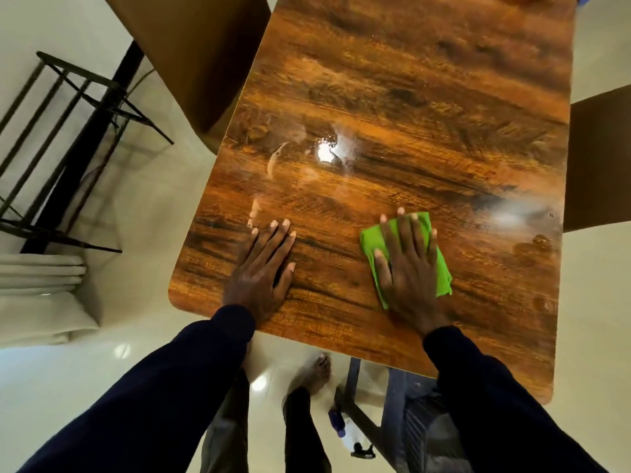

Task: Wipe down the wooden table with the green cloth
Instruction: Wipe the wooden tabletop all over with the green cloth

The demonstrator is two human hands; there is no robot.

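The wooden table (392, 107) fills the middle of the head view, glossy, with wet streaks and a bright light reflection near its centre. A folded green cloth (440, 268) lies near the table's front edge. My right hand (408, 264) presses flat on the cloth with straight, spread fingers. My left hand (264, 264) rests flat on bare wood to the left of the cloth, fingers straight, holding nothing.
A black metal rack (68, 141) stands on the pale floor at the left, above folded white fabric (41, 271). A brown panel (191, 52) adjoins the table's far left edge. A spray bottle (345, 431) lies on the floor under the table beside my bare foot (317, 373).
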